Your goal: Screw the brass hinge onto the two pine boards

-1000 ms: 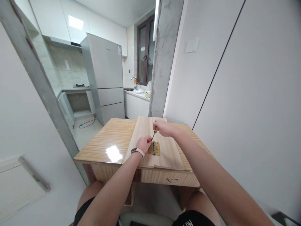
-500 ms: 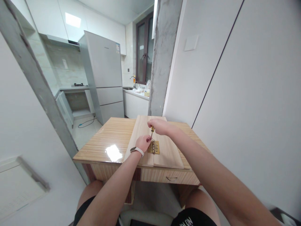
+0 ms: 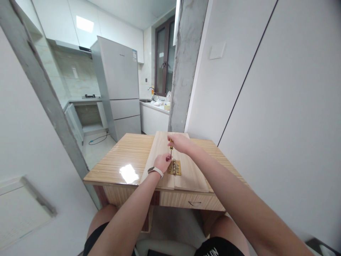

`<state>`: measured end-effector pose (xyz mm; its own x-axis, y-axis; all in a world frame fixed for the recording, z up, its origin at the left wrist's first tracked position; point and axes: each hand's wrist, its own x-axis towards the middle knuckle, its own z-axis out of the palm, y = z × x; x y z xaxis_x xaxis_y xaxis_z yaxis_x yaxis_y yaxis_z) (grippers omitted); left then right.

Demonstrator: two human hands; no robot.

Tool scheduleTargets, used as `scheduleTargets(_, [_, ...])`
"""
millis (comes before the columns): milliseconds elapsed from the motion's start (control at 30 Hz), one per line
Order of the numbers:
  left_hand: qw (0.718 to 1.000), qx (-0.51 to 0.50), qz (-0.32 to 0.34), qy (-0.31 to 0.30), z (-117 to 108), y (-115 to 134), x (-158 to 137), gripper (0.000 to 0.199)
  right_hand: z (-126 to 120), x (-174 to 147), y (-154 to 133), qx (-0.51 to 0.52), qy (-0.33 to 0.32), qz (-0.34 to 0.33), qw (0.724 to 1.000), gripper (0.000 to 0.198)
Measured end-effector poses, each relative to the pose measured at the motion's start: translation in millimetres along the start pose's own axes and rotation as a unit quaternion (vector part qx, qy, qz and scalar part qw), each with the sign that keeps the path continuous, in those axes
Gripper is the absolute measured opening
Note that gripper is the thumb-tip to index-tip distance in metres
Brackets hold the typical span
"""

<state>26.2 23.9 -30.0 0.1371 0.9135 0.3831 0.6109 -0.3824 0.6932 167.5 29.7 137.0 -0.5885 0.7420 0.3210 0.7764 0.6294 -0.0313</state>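
My right hand (image 3: 181, 143) is closed round the yellow handle of a screwdriver (image 3: 171, 148), whose shaft points down. My left hand (image 3: 162, 162), with a pale band on its wrist, has its fingers pinched together beside the screwdriver's tip; what they hold, if anything, is hidden. Just right of those fingers lies a brass hinge (image 3: 174, 168) with several holes. It spans the seam between two light wooden boards (image 3: 190, 177) lying side by side. The left fingers cover part of the hinge's upper left corner.
Under the boards is a glossy wood-grain table (image 3: 114, 160) with a handled drawer (image 3: 190, 202) at its front. A white wall panel (image 3: 266, 124) rises on the right. Beyond the table stand a concrete pillar (image 3: 183, 78), a grey fridge (image 3: 119, 71) and a sink counter (image 3: 153, 115).
The screwdriver, slanted before, now stands more upright, and my right fingers have shifted their grip on its handle. My left hand stays in place by the hinge.
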Motion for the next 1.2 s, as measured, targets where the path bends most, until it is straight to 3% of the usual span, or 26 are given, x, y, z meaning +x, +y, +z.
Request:
scheduleTargets(367, [1.0,-0.007,-0.009,-0.006,3,-4,1,0.012,-1,-4,8,0.042,-0.039,-0.007,0.998,0.022])
scheduleTargets(633, [0.999,-0.049,-0.006,-0.016,1,-5,3,0.018,4,-2,12,0.025,0.012,0.016,0.999,0.005])
scheduleTargets(1000, [0.996,-0.087,0.007,-0.01,1,-4,3,0.017,3,-5,5,-0.042,0.04,0.065,0.996,0.02])
scheduleTargets(1200, [0.998,-0.058,-0.007,-0.013,-1,1,3,0.018,6,-12,6,0.049,0.025,0.021,0.998,0.019])
